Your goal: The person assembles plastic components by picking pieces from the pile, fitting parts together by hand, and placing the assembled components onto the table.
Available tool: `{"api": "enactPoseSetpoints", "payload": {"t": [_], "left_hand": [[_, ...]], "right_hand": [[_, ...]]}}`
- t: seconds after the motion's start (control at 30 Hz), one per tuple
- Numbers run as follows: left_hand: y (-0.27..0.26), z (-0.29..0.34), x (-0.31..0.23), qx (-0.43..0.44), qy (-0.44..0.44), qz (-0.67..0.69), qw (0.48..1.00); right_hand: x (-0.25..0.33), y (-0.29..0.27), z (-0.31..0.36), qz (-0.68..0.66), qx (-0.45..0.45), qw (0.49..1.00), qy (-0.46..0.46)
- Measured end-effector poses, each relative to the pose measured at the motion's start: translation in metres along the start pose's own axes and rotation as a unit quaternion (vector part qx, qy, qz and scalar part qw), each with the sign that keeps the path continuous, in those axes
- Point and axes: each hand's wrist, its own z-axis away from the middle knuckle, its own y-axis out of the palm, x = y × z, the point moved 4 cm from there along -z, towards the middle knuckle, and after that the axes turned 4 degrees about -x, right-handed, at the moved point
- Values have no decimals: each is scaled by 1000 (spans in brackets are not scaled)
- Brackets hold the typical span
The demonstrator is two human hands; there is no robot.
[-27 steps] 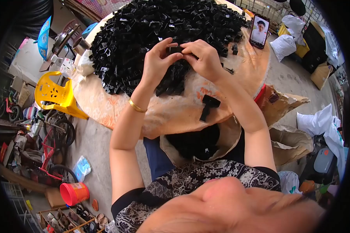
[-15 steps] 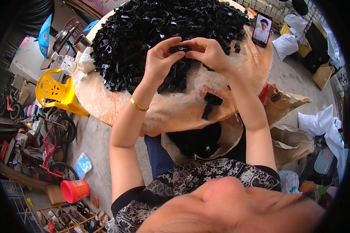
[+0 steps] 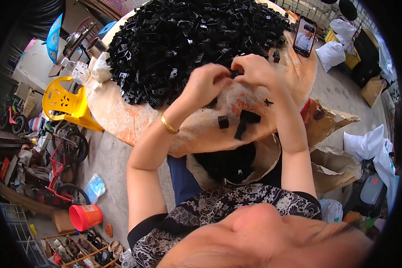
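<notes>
A large heap of small black plastic parts (image 3: 174, 49) covers much of the table, which has an orange flowered cloth (image 3: 120, 120). At the heap's near edge my two hands meet. My right hand (image 3: 257, 71) pinches a small black plastic part (image 3: 235, 73) between thumb and fingers. Beside it my left hand (image 3: 207, 82) has its fingers curled and closed, slightly blurred; what they hold, if anything, is hidden. Nearer me lie a loose black piece (image 3: 223, 121), a wider one (image 3: 250, 116) and a longer one (image 3: 240, 131). A tiny black scrap (image 3: 268, 102) lies by my right forearm.
Below the table edge, an open paper sack (image 3: 272, 156) holds more black pieces. A phone (image 3: 305, 36) stands at the heap's right. Brown sacks (image 3: 337, 163) stand to the right. Leftward are a yellow chair (image 3: 69, 102), a red bicycle (image 3: 58, 165) and a red bucket (image 3: 85, 217).
Both hands have come down and to the right, off the heap's middle. The black part earlier between both hands is gone from there. A loose piece now shows on the cloth beside the others.
</notes>
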Motion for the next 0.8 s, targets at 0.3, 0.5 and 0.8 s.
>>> {"api": "enactPoseSetpoints", "payload": {"t": [0.3, 0.5, 0.8], "left_hand": [[5, -4, 16, -95, -105, 280, 949], [-1, -4, 5, -124, -95, 230, 961], [-4, -9, 32, 26, -233, 609, 758]], "right_hand": [[25, -4, -8, -639, -119, 759, -38], [34, -11, 0, -596, -141, 786, -82], [19, -23, 2, -622, -226, 748, -47]]}}
